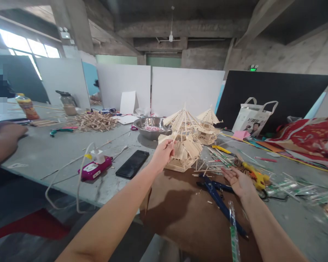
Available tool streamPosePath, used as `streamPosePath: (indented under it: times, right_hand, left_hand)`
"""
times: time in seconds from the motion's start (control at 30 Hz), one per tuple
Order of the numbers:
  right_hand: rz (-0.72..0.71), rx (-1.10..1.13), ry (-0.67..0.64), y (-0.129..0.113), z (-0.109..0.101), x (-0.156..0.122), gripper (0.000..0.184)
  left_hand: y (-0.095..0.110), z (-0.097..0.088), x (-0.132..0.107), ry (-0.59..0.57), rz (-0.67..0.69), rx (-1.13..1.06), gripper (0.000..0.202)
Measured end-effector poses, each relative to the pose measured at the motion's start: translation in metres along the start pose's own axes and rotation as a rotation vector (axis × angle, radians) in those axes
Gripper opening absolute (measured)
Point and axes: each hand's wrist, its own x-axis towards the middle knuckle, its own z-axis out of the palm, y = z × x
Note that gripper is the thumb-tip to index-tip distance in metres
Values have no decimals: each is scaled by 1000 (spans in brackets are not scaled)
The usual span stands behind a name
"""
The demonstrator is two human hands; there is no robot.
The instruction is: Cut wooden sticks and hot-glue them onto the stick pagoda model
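A pavilion model of thin wooden sticks stands at the far end of a brown board, its slatted roofs stacked in tiers. At its left front, my left hand is closed in a pinch against the lower roof. Whether a loose stick or part of the model is between the fingertips cannot be told. My right hand is open, palm turned up, fingers apart and holding nothing. Beside it lie blue-handled pliers and a yellow glue gun. A clear wrapped stick lies nearer me.
Behind stand another stick model and a steel bowl. To the left are a black phone, a purple power strip with a white cable, and a stick pile. Another person's hand is at far left. Plastic wrappers cover the right.
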Motion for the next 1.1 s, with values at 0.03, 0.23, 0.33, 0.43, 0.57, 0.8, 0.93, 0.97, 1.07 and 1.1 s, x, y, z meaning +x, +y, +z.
streamPosePath:
  times: [0.03, 0.23, 0.33, 0.43, 0.57, 0.8, 0.93, 0.97, 1.07, 1.1]
  right_hand:
    - [-14, 3, 7, 0, 0, 0, 17]
    - [-33, -35, -18, 3, 2, -4, 13]
    - [-27, -64, -23, 3, 4, -8, 14]
    - [-29, -72, -35, 2, 6, -9, 12]
    - [-28, -83, -58, 2, 5, -9, 10]
    - [-22, -106, -85, 3, 5, -10, 7]
    - [-10, -118, -80, 2, 6, -11, 7]
    - [-6, -120, -81, 2, 6, -11, 7]
    - [-1, -131, -90, 3, 6, -12, 7]
    - [-1, -135, -93, 3, 6, -12, 8]
  left_hand:
    - [1, 2, 1, -13, -10, -7, 17]
    - [2, 5, 7, -12, -39, -24, 14]
    - [-1, 3, 9, -23, -34, -21, 16]
    - [-3, 1, 11, -38, -39, -7, 18]
    - [0, 1, 13, -61, -60, 15, 24]
    - [9, 4, 13, -97, -90, 37, 32]
    - [11, 5, 14, -100, -127, 14, 31]
    - [11, 5, 15, -103, -132, 4, 31]
    - [12, 4, 17, -101, -138, -32, 26]
    - [13, 4, 17, -93, -139, -45, 24]
